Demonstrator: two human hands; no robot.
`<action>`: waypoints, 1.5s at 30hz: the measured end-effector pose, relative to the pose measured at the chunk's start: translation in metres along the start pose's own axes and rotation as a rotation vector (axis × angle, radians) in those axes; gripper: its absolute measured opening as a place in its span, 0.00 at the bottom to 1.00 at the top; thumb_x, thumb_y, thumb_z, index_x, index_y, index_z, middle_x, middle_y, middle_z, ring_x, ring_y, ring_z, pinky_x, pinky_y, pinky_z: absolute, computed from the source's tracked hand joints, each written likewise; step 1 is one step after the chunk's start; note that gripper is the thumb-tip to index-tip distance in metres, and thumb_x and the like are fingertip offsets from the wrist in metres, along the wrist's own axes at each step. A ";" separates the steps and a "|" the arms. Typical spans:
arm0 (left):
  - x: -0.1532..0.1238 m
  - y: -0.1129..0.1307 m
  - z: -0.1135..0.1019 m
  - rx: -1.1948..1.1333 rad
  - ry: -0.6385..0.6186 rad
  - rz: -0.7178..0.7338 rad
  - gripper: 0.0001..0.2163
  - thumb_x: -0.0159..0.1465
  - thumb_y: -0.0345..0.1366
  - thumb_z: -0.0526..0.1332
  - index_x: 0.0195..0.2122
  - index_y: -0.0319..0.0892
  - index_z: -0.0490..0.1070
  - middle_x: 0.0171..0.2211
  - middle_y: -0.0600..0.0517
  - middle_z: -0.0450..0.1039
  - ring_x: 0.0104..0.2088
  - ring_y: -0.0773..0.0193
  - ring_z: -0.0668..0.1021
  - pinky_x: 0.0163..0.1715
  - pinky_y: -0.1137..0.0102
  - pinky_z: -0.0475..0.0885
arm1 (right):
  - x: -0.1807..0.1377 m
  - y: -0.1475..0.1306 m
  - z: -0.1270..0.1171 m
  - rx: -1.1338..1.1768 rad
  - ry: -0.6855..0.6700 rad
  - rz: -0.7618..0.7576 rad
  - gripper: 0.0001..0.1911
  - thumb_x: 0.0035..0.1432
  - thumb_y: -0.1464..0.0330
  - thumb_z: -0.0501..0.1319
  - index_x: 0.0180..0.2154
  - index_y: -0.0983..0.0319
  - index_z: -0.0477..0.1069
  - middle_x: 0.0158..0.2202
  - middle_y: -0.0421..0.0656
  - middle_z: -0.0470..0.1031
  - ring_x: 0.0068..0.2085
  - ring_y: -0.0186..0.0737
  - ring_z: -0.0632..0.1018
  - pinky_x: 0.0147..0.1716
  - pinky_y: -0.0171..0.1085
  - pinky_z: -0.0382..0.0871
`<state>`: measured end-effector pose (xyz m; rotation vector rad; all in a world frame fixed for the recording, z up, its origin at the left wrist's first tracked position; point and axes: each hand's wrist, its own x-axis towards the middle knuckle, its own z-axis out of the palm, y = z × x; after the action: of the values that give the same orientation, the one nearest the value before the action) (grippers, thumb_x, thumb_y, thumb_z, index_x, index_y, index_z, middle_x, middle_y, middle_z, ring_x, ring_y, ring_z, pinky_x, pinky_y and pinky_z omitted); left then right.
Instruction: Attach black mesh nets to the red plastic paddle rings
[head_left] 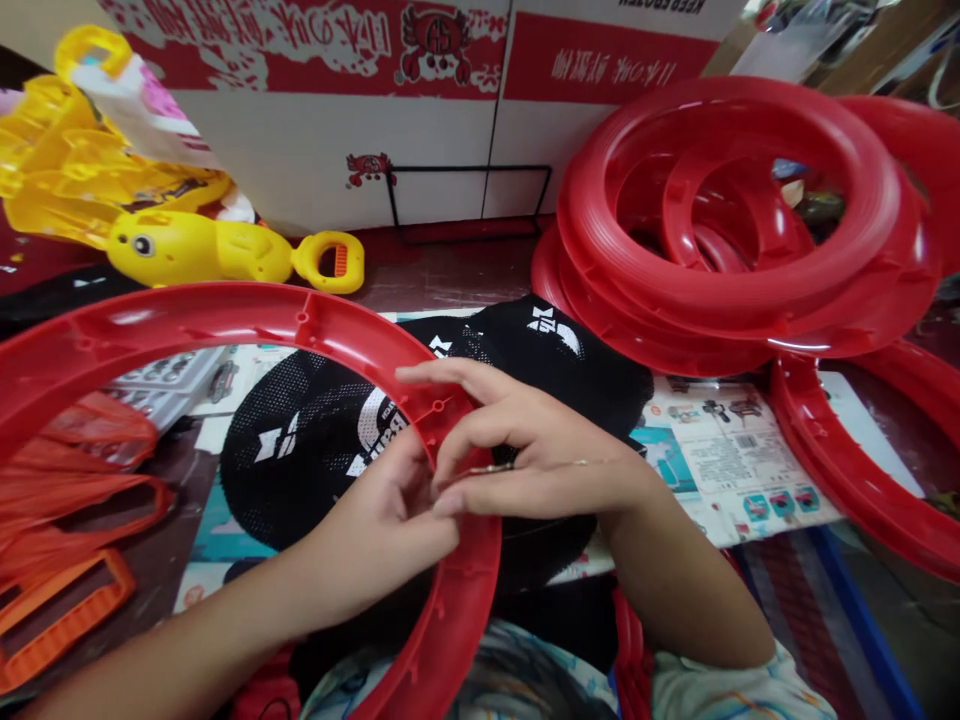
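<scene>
A large red plastic ring [300, 318], its ribbed hollow side facing me, spans the left and lower middle of the head view. My left hand [394, 490] is closed around its right-hand part, with several fingers hidden behind the rim. Across the same part lies my right hand [517, 435], index finger stretched over the ring and thumb pinched against other fingers beside my left thumb. What that pinch holds, if anything, is too small to make out. A thin shiny line shows along the right hand's fingers. Under the ring lie black mesh pieces with white print [281, 440].
More red rings [735, 270] are stacked at the right. A yellow animal-shaped plastic toy [217, 250] lies at the left before a white and red carton [315, 150]. A black wire frame [472, 170] stands behind. An orange bag [82, 470] and orange handle [67, 620] lie left.
</scene>
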<state>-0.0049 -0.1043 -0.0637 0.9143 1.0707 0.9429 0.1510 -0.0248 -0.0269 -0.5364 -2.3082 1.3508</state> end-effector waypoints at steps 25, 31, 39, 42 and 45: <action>-0.005 0.006 -0.008 -0.092 -0.162 -0.205 0.09 0.58 0.30 0.62 0.40 0.45 0.66 0.33 0.56 0.68 0.32 0.68 0.71 0.30 0.76 0.69 | 0.003 0.000 0.004 -0.014 0.035 0.050 0.05 0.54 0.72 0.66 0.26 0.65 0.76 0.58 0.48 0.65 0.57 0.41 0.70 0.54 0.35 0.68; -0.004 -0.001 -0.020 0.087 -0.213 -0.310 0.07 0.60 0.34 0.61 0.40 0.45 0.65 0.35 0.55 0.67 0.37 0.64 0.70 0.33 0.74 0.68 | 0.001 0.000 0.002 -0.021 -0.052 0.143 0.05 0.55 0.69 0.66 0.28 0.64 0.77 0.62 0.46 0.60 0.61 0.45 0.66 0.59 0.45 0.64; 0.003 0.004 -0.027 -0.048 -0.283 -0.285 0.06 0.58 0.29 0.63 0.35 0.46 0.69 0.31 0.58 0.67 0.31 0.71 0.69 0.31 0.79 0.69 | 0.003 -0.001 0.013 -0.070 0.068 0.214 0.04 0.53 0.71 0.65 0.26 0.60 0.75 0.58 0.41 0.60 0.58 0.45 0.66 0.60 0.48 0.60; 0.005 0.005 -0.026 -0.110 -0.265 -0.280 0.07 0.57 0.29 0.65 0.35 0.45 0.70 0.29 0.58 0.68 0.28 0.72 0.71 0.28 0.80 0.69 | 0.001 0.002 0.002 -0.235 0.114 0.140 0.09 0.52 0.65 0.68 0.37 0.57 0.75 0.54 0.44 0.62 0.56 0.45 0.67 0.56 0.44 0.64; 0.009 0.005 -0.025 -0.146 -0.288 -0.313 0.07 0.58 0.27 0.62 0.37 0.45 0.71 0.29 0.57 0.71 0.28 0.72 0.73 0.26 0.80 0.68 | -0.006 -0.005 -0.020 -0.471 -0.050 0.418 0.19 0.46 0.54 0.70 0.32 0.59 0.71 0.31 0.39 0.71 0.29 0.34 0.72 0.26 0.32 0.67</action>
<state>-0.0284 -0.0910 -0.0671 0.7114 0.8546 0.6000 0.1662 -0.0157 -0.0145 -1.1979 -2.6661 0.9728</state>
